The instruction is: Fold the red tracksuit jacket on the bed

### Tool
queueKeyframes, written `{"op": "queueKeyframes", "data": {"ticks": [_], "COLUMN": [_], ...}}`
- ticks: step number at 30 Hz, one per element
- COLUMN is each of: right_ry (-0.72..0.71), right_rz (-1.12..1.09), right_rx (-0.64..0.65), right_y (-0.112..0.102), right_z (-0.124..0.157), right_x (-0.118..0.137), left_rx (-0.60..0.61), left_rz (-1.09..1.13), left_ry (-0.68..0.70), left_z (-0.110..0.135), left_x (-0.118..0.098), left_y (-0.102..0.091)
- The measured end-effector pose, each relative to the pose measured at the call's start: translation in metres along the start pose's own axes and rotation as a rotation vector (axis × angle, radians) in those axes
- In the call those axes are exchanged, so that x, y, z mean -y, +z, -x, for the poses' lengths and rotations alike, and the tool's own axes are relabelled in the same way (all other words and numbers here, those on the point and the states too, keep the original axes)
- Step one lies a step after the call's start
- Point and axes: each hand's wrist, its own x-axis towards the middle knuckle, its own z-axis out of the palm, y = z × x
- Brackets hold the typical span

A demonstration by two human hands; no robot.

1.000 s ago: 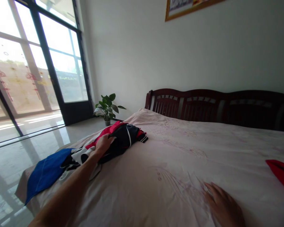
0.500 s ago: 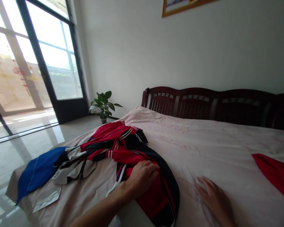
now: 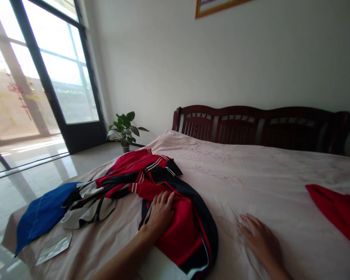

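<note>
My left hand lies on a red and navy garment with white trim, fingers stretched out over the cloth. A white edge of something flat shows under my left forearm. To the right, my right hand rests low on the pink bedsheet, thumb and fingers curled together. Something small and pale shows between the thumb and forefinger; I cannot make out what it is. Beyond my left hand, a red jacket with white stripes lies crumpled, touching the garment.
Blue cloth and a white-and-black piece of clothing lie at the left, beside a silvery flat packet. Red cloth sits at the right. Behind are a dark wooden headboard, a potted plant and a glass door.
My left hand has shifted left and slightly away from me, its bent fingers now straightened on the garment. The right hand has barely moved. The view has turned slightly right.
</note>
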Motion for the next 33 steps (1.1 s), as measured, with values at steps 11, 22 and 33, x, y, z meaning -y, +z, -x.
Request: {"op": "queueKeyframes", "data": {"ticks": [11,22,33], "right_ry": [0.012,0.015,-0.035], "right_rz": [0.004,-0.002,-0.046], "right_rx": [0.026,0.008,-0.041], "right_y": [-0.001,-0.0005,0.0063], "right_z": [-0.0002,0.0007,-0.0008], "right_x": [0.001,0.0014,-0.0056], "left_rx": [0.006,0.001,0.025], "left_rz": [0.008,0.006,-0.006], "left_ry": [0.012,0.029,0.014], "left_z": [-0.0003,0.0004,0.0005], "left_x": [0.005,0.0079,0.0054], "left_y": [0.0011,0.0034,0.0011]}}
